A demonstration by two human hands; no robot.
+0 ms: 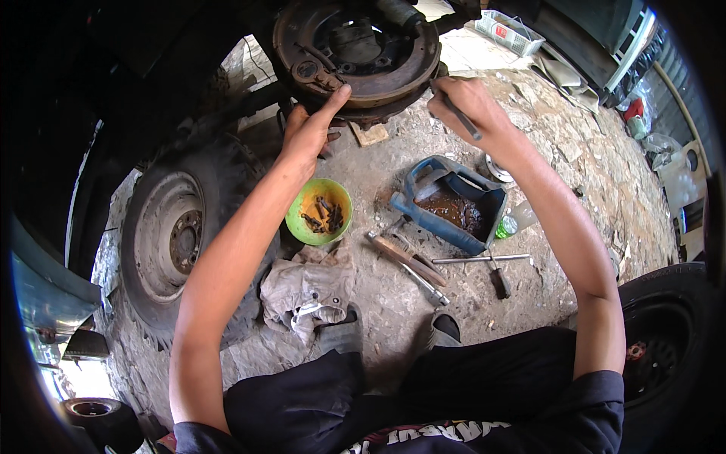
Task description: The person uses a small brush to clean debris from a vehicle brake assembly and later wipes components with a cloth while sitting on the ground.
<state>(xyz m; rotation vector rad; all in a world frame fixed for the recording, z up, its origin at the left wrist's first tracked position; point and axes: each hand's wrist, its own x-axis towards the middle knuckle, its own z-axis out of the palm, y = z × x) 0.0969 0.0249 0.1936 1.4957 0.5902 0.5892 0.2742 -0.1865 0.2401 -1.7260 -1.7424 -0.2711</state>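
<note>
Head view of a person seated on a rough stone floor before a rusty brake backing plate on a vehicle axle. The left hand reaches up to the plate's lower left rim, forefinger stretched out with its tip pressed against the rim, the other fingers curled loosely below it. The right hand is closed about a thin dark metal tool, held like a pen, whose upper end meets the plate's lower right edge; the shaft runs down and to the right across the fingers. Directly below the left hand, on the floor, stands a green bowl holding small dark metal parts in an orange-brown residue. To its right lies a blue plastic jug cut open, filled with dark brown liquid, and just beside that a small green bottle. Between bowl and jug, nearer the person, lie a wooden-handled hammer, a long thin metal rod and a screwdriver with a dark handle. A crumpled grey rag rests below the bowl. A removed wheel with a pale steel rim lies at the left, and a second tyre shows at the right edge.
</note>
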